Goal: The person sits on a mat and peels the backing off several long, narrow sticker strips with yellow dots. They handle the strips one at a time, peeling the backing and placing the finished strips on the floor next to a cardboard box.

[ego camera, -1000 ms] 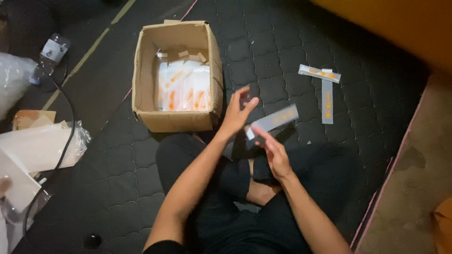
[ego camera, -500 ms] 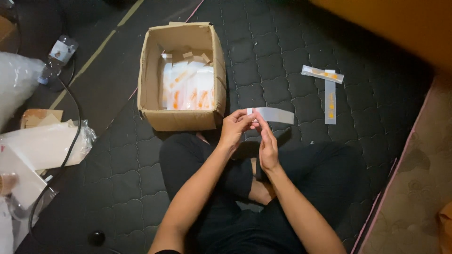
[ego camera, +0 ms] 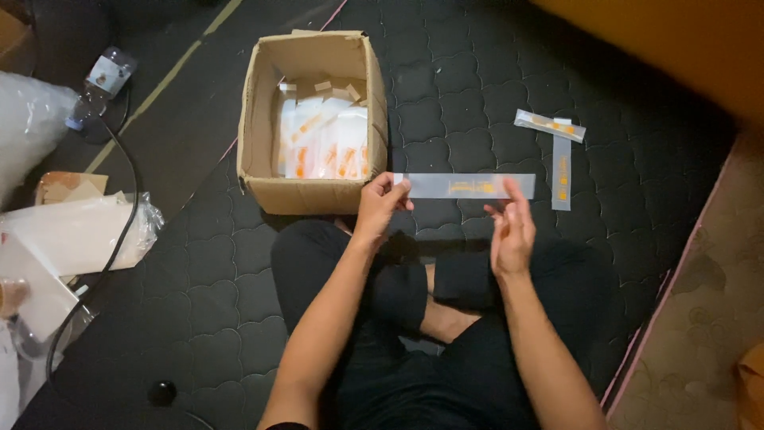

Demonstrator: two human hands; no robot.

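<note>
I hold a long, narrow translucent plastic sleeve (ego camera: 469, 185) with an orange print stretched level in front of me. My left hand (ego camera: 380, 205) pinches its left end. My right hand (ego camera: 512, 229) is under its right part, fingers spread, fingertips touching the strip. Just beyond my left hand stands an open cardboard box (ego camera: 263, 135) with several white and orange packets (ego camera: 326, 143) upright inside. Two more sleeves (ego camera: 557, 147) lie crossed on the dark quilted mat to the right.
I sit cross-legged on a black quilted mat (ego camera: 199, 279). To the left lie white plastic bags (ego camera: 72, 235), a black cable (ego camera: 119, 239) and a plastic bottle (ego camera: 99, 84). A beige patterned floor (ego camera: 700, 334) borders the mat on the right.
The sleeve was bunched between both hands close together; now it is drawn out flat and level, with my hands moved apart to its ends.
</note>
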